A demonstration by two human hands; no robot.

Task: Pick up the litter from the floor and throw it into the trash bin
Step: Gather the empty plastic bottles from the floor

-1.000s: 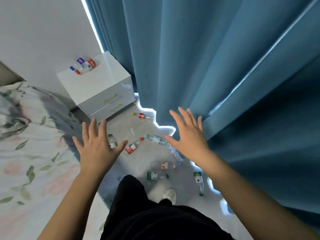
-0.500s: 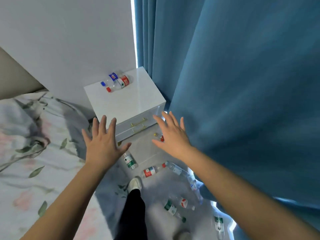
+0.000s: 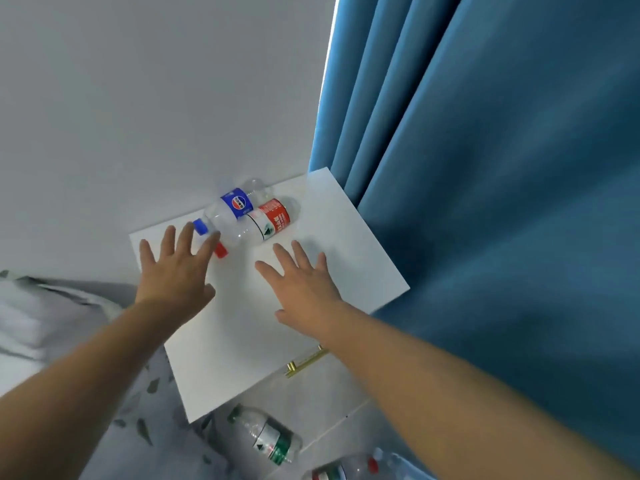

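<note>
Two empty plastic bottles lie side by side at the back of the white nightstand point(image 3: 346, 237): a blue-labelled, blue-capped bottle point(image 3: 232, 206) and a red-labelled, red-capped bottle point(image 3: 268, 221). My left hand point(image 3: 176, 268) hovers open over the nightstand's left part, its fingertips at the two caps. My right hand point(image 3: 303, 284) is spread open over the nightstand's middle, just in front of the red-labelled bottle. On the floor below lie a green-labelled bottle point(image 3: 266, 439) and a red-and-green-labelled bottle point(image 3: 343, 471). No trash bin is in view.
A blue curtain point(image 3: 502, 202) hangs close on the right, touching the nightstand's edge. The grey wall point(image 3: 156, 98) stands behind. A bed with floral bedding point(image 3: 41, 323) is on the left. A brass drawer handle point(image 3: 306, 363) shows on the nightstand front.
The view has moved forward and up from the littered floor to the nightstand top. Both open hands have gone from above the floor to over the nightstand, near the two bottles.
</note>
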